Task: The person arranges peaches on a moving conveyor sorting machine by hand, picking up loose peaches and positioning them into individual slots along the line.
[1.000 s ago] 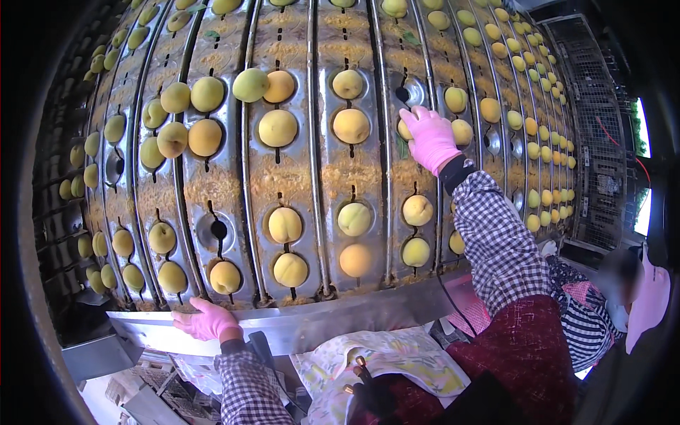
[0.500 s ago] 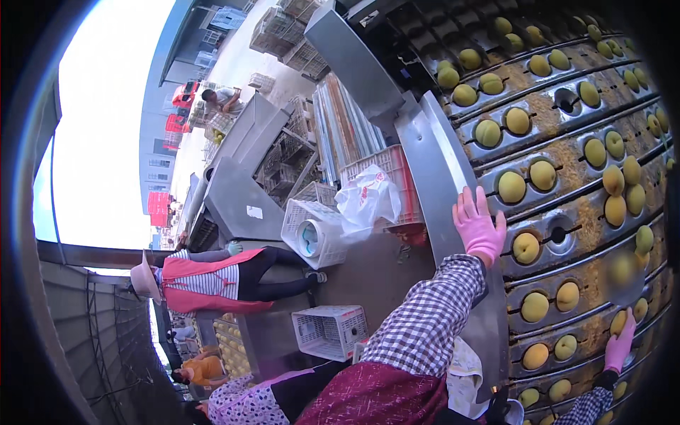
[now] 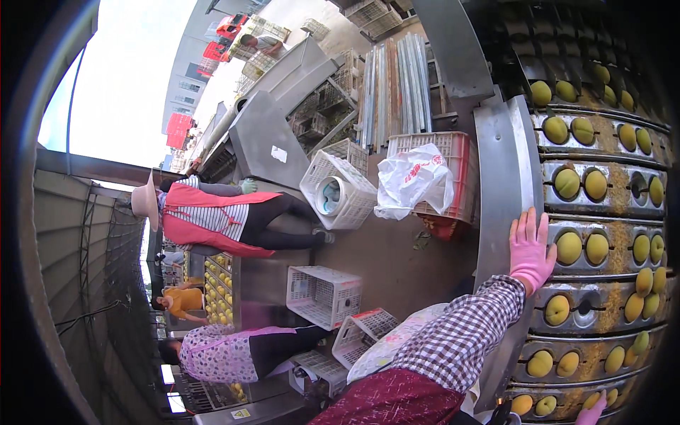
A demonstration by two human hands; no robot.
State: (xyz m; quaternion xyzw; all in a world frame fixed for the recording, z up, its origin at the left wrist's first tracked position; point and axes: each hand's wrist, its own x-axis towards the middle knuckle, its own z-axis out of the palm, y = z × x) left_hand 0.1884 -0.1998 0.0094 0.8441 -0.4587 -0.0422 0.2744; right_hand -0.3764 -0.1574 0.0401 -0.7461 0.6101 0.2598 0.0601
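My left hand (image 3: 530, 248), in a pink glove, lies with spread fingers on the inner edge of a grey metal side rail (image 3: 506, 177). Nothing is in it. Low at the right, my right hand (image 3: 593, 412), also pink-gloved, is cut by the picture's lower edge. Its fingers bend round a yellow peach (image 3: 591, 399) in a cup of the sorting conveyor (image 3: 609, 255). Paired peaches (image 3: 569, 248) sit in metal cups across its rows. One cup (image 3: 585, 310) near my left hand holds no fruit. Loose peaches (image 3: 644, 281) lie between the rows at the right.
Beyond the rail stand a red crate (image 3: 464, 166) with a white plastic bag (image 3: 418, 180), white crates (image 3: 322, 294) and metal bars (image 3: 397, 92). A person in a pink vest (image 3: 212, 216) and one in a spotted top (image 3: 219, 354) stand at the left.
The whole view has shifted and turned, bringing the conveyor rows nearly level. My left hand stays on the rail. My right hand now sits lower in the picture, still at a peach.
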